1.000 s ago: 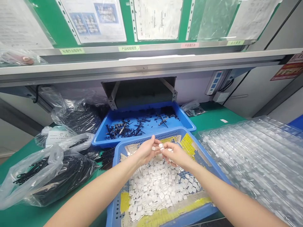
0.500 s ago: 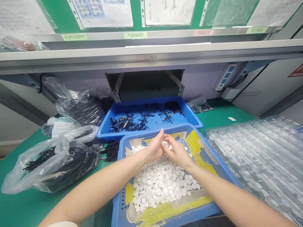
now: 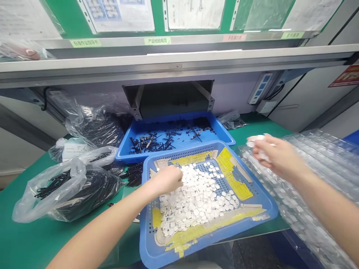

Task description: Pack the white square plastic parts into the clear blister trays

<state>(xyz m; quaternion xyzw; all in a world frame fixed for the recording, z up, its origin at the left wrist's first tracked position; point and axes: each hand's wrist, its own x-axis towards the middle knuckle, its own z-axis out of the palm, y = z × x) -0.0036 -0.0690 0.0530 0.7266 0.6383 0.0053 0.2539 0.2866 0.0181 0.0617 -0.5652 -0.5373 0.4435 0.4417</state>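
Note:
My left hand (image 3: pixel 166 180) rests on the edge of a heap of small white square pieces (image 3: pixel 199 198), its fingers turned down into them and partly hidden. The heap lies in a blue perforated plastic tray (image 3: pixel 179 244), lined with patches of yellow tape. My right hand (image 3: pixel 280 157) is away to the right of that tray, holding a few white pieces at its fingertips (image 3: pixel 258 144). It hovers just above a stack of transparent plastic blister trays (image 3: pixel 316 168).
Behind the white pieces stands a blue tray (image 3: pixel 168 123) of black and metal parts. Plastic bags of black parts (image 3: pixel 75 194) lie on the green bench (image 3: pixel 33 235) to the left. A power strip (image 3: pixel 259 88) and a shelf edge (image 3: pixel 168 63) are above.
My hands were together above the tray. My right hand has moved right over the blister trays with white pieces, and my left hand has dropped to the heap. The view has shifted slightly.

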